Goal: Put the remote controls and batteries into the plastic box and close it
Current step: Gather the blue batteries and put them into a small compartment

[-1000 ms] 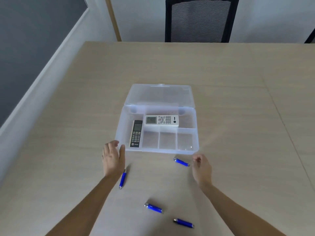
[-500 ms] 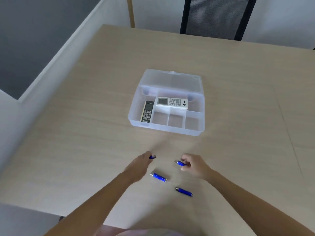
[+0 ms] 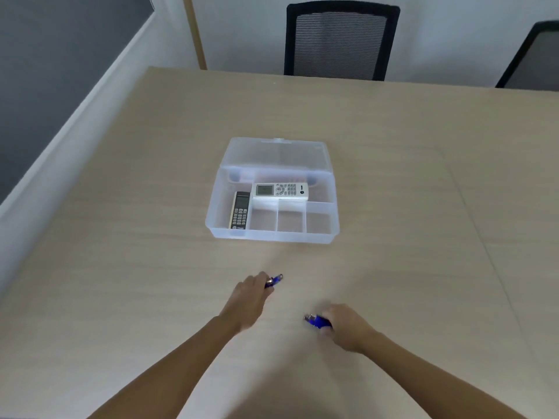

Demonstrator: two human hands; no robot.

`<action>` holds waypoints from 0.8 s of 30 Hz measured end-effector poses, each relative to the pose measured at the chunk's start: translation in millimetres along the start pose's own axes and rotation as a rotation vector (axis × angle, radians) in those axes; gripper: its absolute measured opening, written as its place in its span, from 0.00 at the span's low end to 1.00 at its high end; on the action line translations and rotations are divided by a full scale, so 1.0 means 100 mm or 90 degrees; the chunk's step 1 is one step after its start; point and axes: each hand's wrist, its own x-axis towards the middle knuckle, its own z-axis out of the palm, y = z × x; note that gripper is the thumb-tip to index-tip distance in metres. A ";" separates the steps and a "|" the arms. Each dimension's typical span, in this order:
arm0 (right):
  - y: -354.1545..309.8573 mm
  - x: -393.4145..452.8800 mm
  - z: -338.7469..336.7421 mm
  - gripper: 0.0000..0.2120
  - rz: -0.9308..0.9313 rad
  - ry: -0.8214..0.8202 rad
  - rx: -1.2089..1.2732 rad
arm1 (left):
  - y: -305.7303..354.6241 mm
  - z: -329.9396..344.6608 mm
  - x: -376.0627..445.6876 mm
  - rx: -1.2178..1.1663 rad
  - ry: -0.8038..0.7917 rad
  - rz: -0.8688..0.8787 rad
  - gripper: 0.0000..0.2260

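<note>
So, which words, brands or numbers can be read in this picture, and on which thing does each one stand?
None can be read for certain.
White remote: a dark round logo with small print beside it, and key labels, too blurred to read.
Black remote: a light brand mark at its near end, too small to read.
Blue batteries in the left hand and right hand: no print shows.
Plastic box: no label.

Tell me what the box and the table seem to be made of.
Box: translucent plastic, slightly frosted; the dividers and the table show through its walls. Table: probably wood-look laminate, matt; pale beige with fine straight grain lines and a thin seam, though real veneer cannot be ruled out.
</note>
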 end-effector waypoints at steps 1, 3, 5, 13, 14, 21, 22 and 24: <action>0.00 0.04 -0.17 0.09 0.010 0.053 0.048 | 0.07 -0.12 0.11 -0.061 0.045 -0.023 0.08; 0.00 0.17 -0.58 0.13 0.035 0.197 0.138 | 0.19 -0.35 0.35 -0.175 0.127 -0.069 0.07; -0.05 0.36 -1.01 0.13 0.059 0.312 0.195 | 0.29 -0.55 0.60 -0.251 0.160 -0.128 0.07; -0.28 1.37 -1.68 0.12 0.163 0.223 0.129 | 0.21 -0.68 1.10 -0.396 0.122 -0.243 0.07; -0.28 1.44 -1.66 0.14 0.167 0.206 0.114 | 0.18 -0.66 1.11 -0.405 0.119 -0.249 0.08; -0.31 1.74 -1.71 0.14 0.186 0.022 0.137 | 0.14 -0.66 1.21 -0.414 0.098 -0.282 0.08; -0.30 1.72 -1.80 0.11 0.179 -0.006 0.144 | 0.17 -0.67 1.24 -0.404 0.102 -0.293 0.08; -0.23 1.71 -2.03 0.06 0.157 0.013 0.175 | 0.28 -0.70 1.31 -0.401 0.119 -0.298 0.08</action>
